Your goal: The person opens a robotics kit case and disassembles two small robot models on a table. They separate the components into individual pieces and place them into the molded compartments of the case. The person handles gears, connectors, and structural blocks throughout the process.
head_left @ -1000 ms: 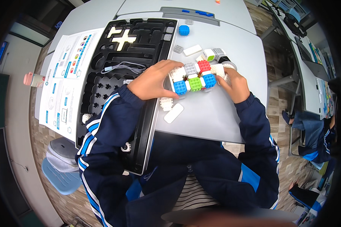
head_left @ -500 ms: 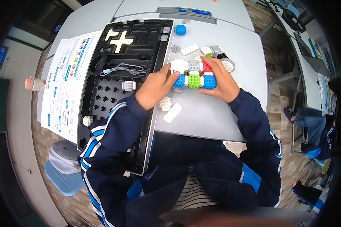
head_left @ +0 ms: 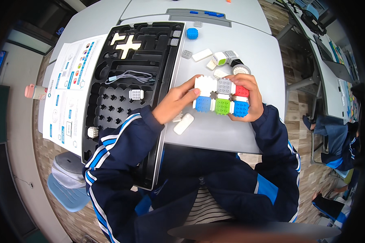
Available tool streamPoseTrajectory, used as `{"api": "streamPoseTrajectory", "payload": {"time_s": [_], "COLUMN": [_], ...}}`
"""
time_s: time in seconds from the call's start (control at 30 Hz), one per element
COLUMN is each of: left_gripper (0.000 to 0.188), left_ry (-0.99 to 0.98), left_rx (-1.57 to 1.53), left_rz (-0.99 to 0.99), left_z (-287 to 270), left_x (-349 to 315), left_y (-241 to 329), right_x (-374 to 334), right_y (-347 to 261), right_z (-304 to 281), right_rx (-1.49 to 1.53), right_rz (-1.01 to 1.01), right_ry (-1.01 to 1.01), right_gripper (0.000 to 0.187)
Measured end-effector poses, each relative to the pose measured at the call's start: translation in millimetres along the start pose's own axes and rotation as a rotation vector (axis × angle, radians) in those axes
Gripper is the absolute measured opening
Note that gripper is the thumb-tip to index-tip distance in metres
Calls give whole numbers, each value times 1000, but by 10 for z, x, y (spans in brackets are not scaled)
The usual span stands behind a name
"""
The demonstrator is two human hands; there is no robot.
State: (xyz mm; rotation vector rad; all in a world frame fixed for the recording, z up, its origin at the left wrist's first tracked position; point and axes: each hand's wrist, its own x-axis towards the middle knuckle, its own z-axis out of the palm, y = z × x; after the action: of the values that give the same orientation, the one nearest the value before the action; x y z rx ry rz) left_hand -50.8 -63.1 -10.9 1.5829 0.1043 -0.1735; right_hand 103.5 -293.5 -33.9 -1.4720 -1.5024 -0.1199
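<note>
Between my hands is a block assembly (head_left: 222, 106), made of joined cubes in two rows. White, grey and red cubes form its far row; blue, green and blue ones form the near row. My left hand (head_left: 177, 101) grips its left end, thumb against the white cube. Around the red and blue cubes at the right end, my right hand (head_left: 253, 99) is closed. A white rounded plate (head_left: 183, 124) lies on the table near my left hand, beside a knobbed white piece mostly hidden by that hand. Beyond the assembly lies a white wheel (head_left: 241, 69) with a black part.
A black kit tray (head_left: 162, 133) stands at left, holding cream cross pieces (head_left: 128, 46), a grey cable (head_left: 130, 76) and white cubes. An instruction sheet (head_left: 71, 93) lies left of it. Far on the table are a blue cube (head_left: 192, 33), grey tiles (head_left: 186, 54) and white plates (head_left: 202, 55).
Both hands have brought the block assembly toward me and to the right, and it looks larger. The knobbed white piece by my left hand is now mostly covered.
</note>
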Motion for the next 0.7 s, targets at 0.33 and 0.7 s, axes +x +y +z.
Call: {"api": "streamPoseTrajectory", "payload": {"time_s": [0.33,0.7], "left_gripper": [57,44], "left_ry": [77,29], "left_rx": [117,-459], "left_rz": [174,115], "left_z": [86,-16], "left_x": [-37,106], "left_y": [-178,93], "right_x": [99,61], "right_y": [-134,207], "right_z": [-137,-521], "right_rx": [70,268], "right_rz": [81,280], "right_ry": [-58,191], "right_gripper": [76,78]}}
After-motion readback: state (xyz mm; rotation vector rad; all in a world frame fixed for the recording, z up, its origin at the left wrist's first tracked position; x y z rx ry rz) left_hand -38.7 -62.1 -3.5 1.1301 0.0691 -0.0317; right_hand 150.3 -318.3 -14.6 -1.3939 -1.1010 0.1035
